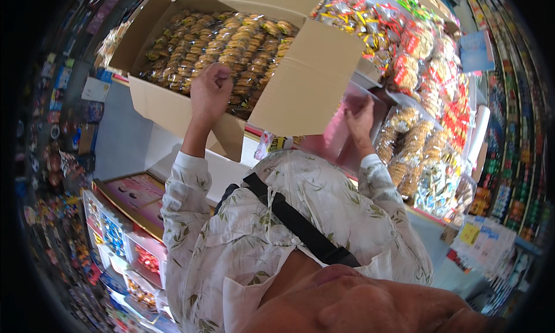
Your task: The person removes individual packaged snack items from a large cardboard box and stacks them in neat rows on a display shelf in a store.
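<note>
An open cardboard box (303, 79) holds rows of small round baked goods in clear wrappers (243, 42). My left hand (211, 90) is over the box's near side, its fingers curled in above the wrapped goods; whether something small is in them cannot be told. To the right of the box, my right hand (360, 120) is at a clear plastic bin with a pink bottom (329, 133), its fingers apart and the thumb towards the box. Nothing shows in that hand. The box's right flap is folded outward, partly over the bin.
Bags of round cookies (412, 146) and red-printed snack packs (418, 42) are heaped to the right. A white paper roll (479, 127) lies along the display's right edge. Candy bins (147, 259) stand at the lower left, beside a gold-edged pink box (138, 194). Stocked shelves line both sides.
</note>
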The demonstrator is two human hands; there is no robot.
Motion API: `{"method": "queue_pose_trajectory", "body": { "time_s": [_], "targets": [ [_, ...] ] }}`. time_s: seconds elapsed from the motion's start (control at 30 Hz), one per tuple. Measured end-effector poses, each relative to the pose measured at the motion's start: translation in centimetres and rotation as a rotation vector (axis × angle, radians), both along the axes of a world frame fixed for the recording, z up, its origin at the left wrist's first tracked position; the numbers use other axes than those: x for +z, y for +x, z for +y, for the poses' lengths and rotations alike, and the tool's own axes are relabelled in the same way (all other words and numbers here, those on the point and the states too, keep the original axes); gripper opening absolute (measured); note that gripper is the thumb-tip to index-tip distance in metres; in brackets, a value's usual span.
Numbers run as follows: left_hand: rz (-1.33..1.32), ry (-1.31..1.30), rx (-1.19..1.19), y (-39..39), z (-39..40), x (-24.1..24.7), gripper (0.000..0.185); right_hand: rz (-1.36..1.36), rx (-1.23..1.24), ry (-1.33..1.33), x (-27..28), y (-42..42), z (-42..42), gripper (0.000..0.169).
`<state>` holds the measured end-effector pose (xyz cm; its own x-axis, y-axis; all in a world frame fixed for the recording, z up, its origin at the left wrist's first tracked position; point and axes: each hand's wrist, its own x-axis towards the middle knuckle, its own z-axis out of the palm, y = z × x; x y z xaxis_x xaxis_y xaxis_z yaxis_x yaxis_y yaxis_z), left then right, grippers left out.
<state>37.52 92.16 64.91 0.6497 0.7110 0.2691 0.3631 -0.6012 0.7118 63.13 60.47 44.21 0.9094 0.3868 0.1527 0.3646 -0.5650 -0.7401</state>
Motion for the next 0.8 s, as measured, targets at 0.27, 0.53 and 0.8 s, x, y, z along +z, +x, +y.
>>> {"method": "queue_pose_trajectory", "body": {
  "time_s": [0.27, 0.53, 0.8],
  "targets": [
    [-0.119, 0.035, -0.011, -0.5, 0.1, -0.5, 0.017, -0.289, 0.166, 0.441, 20.5, 1.7, 7.2, 0.039],
    [-0.153, 0.088, 0.003, -0.8, -0.1, -0.3, 0.016, -0.505, 0.634, 0.043, 28.2, -2.9, 19.6, 0.026],
    [-0.164, 0.081, 0.012, -1.1, -0.3, 0.2, 0.015, -0.623, 0.728, -0.745, 25.5, -3.3, 28.8, 0.023]
  ]
}}
